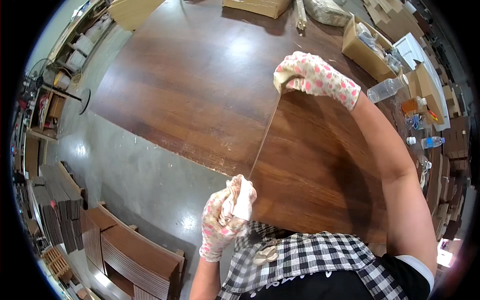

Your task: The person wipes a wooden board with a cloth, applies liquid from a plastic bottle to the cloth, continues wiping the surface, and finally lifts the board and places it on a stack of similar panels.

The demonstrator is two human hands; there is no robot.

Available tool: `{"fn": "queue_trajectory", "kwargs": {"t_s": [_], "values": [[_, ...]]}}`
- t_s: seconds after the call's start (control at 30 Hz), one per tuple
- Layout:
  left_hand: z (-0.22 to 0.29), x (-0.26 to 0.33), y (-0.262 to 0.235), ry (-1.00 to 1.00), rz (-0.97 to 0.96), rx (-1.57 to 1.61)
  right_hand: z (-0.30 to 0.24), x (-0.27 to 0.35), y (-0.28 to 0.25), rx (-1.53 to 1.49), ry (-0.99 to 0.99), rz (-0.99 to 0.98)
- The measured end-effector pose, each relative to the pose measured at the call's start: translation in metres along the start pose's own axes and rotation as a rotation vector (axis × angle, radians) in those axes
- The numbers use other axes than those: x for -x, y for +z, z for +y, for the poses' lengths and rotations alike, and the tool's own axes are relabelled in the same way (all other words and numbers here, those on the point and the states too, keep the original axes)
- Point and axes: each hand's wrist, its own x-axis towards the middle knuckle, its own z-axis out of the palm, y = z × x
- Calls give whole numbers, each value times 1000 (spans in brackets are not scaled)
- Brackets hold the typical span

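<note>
Holding thin strip (264,135) — both hands (320,75)

Left gloved hand (224,220) clenched near the body, right gloved hand (312,76) fisted, arm outstretched

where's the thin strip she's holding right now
In the head view the thin strip stands on edge across the brown wooden tabletop, stretched between the gloved left hand at the near edge and the gloved right hand farther out.
</note>
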Motion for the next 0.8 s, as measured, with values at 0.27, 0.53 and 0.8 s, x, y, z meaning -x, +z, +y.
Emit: {"fn": "queue_trajectory", "kwargs": {"t_s": [0.27, 0.53, 0.8], "values": [[-9, -2, 4, -44, -38, -44, -49, 7, 16, -282, -397, 65], [-16, 0, 8, 20, -21, -80, 52, -29, -27, -166, 347, 63], [-14, -4, 12, 33, -5, -74, 57, -28, -18, 103, 266, 268]]}}
